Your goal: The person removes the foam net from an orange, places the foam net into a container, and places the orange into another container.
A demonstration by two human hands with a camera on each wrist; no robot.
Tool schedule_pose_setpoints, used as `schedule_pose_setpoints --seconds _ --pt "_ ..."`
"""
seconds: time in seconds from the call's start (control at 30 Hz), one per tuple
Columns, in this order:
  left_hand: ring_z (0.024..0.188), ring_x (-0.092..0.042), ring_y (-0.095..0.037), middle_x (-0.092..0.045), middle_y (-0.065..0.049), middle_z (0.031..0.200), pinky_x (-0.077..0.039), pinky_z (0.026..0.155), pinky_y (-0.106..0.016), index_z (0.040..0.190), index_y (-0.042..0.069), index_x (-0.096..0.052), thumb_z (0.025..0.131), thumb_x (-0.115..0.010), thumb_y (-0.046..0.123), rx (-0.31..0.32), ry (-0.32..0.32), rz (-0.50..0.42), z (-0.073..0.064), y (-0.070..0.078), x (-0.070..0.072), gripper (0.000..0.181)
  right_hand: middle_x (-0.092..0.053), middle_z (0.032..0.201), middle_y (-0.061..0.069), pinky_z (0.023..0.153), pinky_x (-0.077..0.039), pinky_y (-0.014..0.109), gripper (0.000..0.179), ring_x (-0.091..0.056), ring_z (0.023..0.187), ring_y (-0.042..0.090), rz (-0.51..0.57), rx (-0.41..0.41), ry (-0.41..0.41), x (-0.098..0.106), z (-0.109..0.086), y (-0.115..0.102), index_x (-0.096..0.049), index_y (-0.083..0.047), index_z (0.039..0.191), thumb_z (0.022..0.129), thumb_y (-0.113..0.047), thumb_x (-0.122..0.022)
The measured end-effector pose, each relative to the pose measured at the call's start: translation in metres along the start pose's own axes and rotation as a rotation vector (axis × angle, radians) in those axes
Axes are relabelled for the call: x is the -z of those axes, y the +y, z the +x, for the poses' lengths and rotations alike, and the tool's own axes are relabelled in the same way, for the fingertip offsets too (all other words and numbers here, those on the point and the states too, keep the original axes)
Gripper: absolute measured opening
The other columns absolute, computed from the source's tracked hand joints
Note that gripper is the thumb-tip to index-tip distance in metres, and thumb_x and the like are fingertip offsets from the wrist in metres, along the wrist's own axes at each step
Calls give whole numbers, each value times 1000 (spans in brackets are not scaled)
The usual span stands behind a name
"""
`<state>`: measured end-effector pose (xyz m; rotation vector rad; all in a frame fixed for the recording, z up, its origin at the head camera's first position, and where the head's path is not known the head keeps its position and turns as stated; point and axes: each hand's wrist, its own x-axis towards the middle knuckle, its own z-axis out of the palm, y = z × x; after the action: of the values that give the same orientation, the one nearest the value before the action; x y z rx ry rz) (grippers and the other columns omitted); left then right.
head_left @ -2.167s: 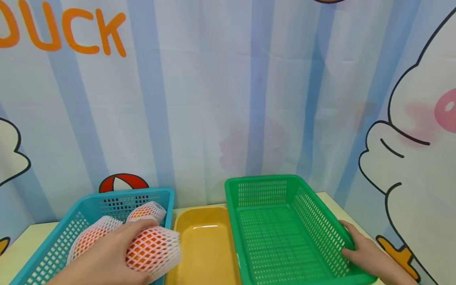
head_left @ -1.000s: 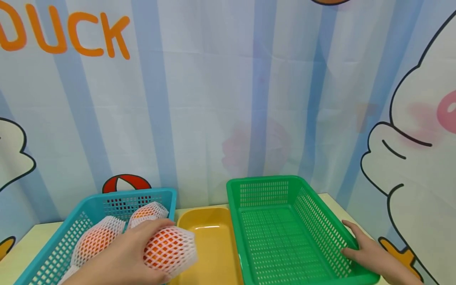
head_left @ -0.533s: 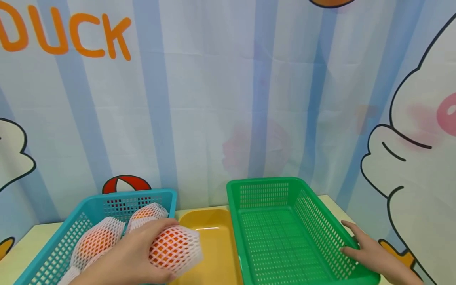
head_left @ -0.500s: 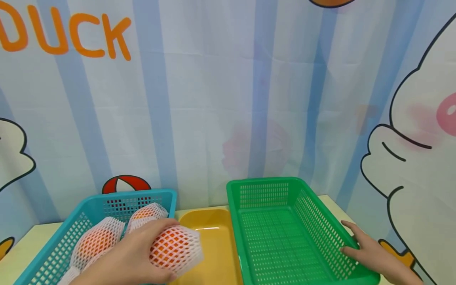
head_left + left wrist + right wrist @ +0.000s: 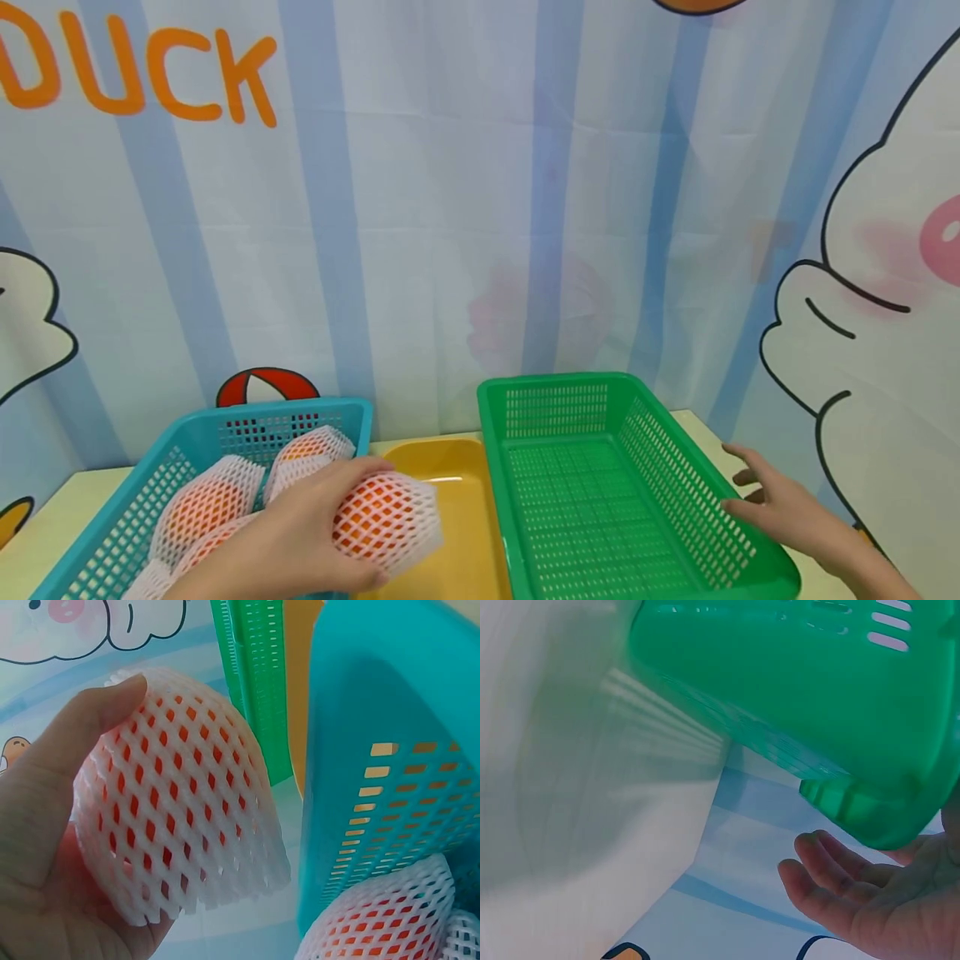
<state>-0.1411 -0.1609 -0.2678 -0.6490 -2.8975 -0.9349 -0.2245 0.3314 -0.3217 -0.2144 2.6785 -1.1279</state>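
My left hand (image 5: 300, 533) grips a round orange-red fruit (image 5: 386, 518) wrapped in a white foam net, above the near right side of the blue basket (image 5: 363, 417) and overlapping the yellow tray (image 5: 472, 542). In the left wrist view, the thumb lies along the top of the netted fruit (image 5: 180, 802). Several more netted fruits (image 5: 210, 500) lie in the blue basket. My right hand (image 5: 787, 508) holds nothing; its fingers are loosely bent beside the right rim of the green basket (image 5: 592, 508). The right wrist view has those fingers (image 5: 817, 896) just beyond the basket's rim (image 5: 892, 836).
The blue basket, yellow tray and green basket stand side by side on a pale yellow table (image 5: 97, 483), the tray in the middle. Close behind them hangs a striped cloth backdrop (image 5: 450, 250) with cartoon prints.
My left hand has carried the netted fruit rightward, from over the blue basket to partly over the yellow tray. My right hand has come off the green basket's rim, its fingers rising slightly.
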Motion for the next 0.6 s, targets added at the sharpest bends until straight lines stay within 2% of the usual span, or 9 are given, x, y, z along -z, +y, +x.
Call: schedule_pose_setpoints --seconds 0.17,0.37,0.5,0.6 --pt "86 -51 -14 -54 8 101 -46 63 -26 121 28 -50 62 -81 34 -13 15 -3 -1 4 -1 67 -40 121 39 73 -48 47 75 -50 104 47 -41 54 21 2 1 -7 -12 12 141 91 -19 -58" --pt "88 -50 -13 -55 9 103 -46 65 -26 122 26 -50 62 -81 35 -42 19 26 3 6 -3 68 -41 124 37 75 -46 49 73 -42 110 52 -113 95 55 -1 3 -23 -21 9 142 89 -20 -62" --pt "89 -50 -13 -54 7 106 -46 66 -26 124 23 -50 62 -81 36 -71 23 34 5 8 -4 70 -42 125 34 74 -46 49 71 -43 110 51 -132 135 66 -4 4 -35 -24 7 141 88 -20 -62" --pt "89 -50 -13 -54 7 105 -46 66 -26 124 24 -50 63 -81 37 -62 17 27 6 10 -4 70 -44 124 32 75 -46 49 69 -45 109 49 -145 164 70 -6 5 -43 -27 7 141 88 -19 -63"
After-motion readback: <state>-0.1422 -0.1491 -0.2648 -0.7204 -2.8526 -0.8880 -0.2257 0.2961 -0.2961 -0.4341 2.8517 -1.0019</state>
